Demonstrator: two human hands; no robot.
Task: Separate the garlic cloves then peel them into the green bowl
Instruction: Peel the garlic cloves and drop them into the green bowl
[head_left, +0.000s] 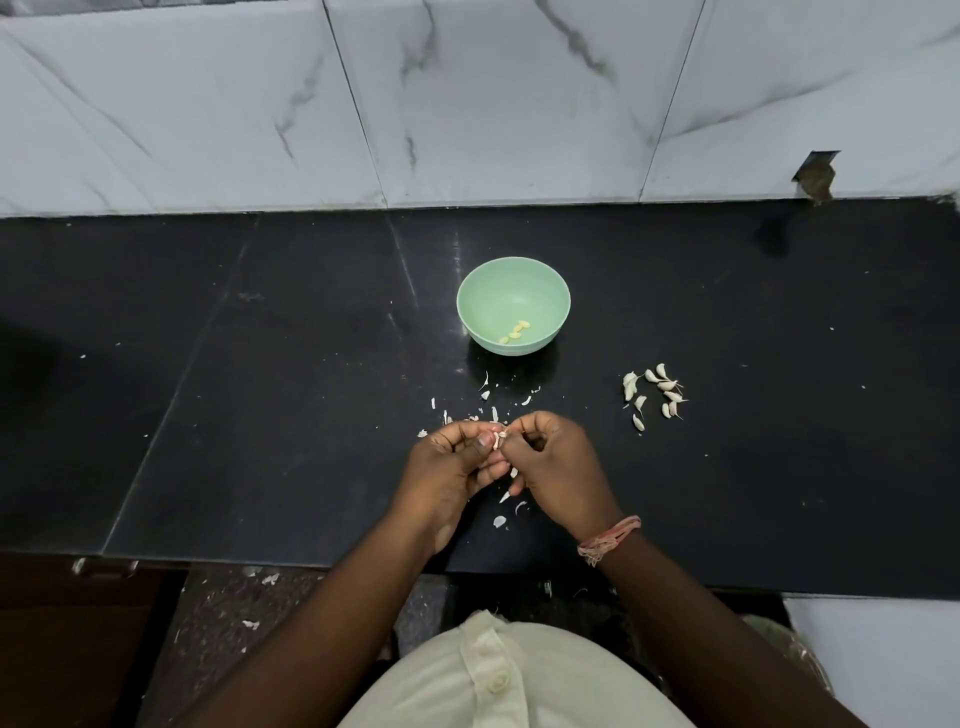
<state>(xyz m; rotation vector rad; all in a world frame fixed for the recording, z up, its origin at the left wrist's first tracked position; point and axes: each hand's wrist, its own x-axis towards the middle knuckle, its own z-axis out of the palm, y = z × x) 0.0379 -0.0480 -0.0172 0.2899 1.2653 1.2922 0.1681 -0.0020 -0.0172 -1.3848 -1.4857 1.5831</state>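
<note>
1. Dark polished stone surface (260, 364), strewn with white papery skin flakes (500, 521).
2. Pale green round plastic bowl (513, 312), holding a few peeled yellow cloves (515, 332).
3. Left hand (447, 478) and right hand (558, 467), fingers pinching one half-skinned garlic clove (497, 439).
4. About ten unpeeled white cloves (655, 396) waiting at right.

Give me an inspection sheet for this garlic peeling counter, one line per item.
Surface: black counter, dusty, with seams.
Job's things: green bowl holds a few peeled cloves; unpeeled cloves in a loose group right of the bowl; one clove held between both hands.
Clutter: skin scraps scattered between bowl and hands, more near the counter edge and on the floor.
Grippers: left hand and right hand both pinch the clove.
Cables: nothing seen.
Surroundings: marble-look wall tiles; a chipped hole at the wall's right.
</note>
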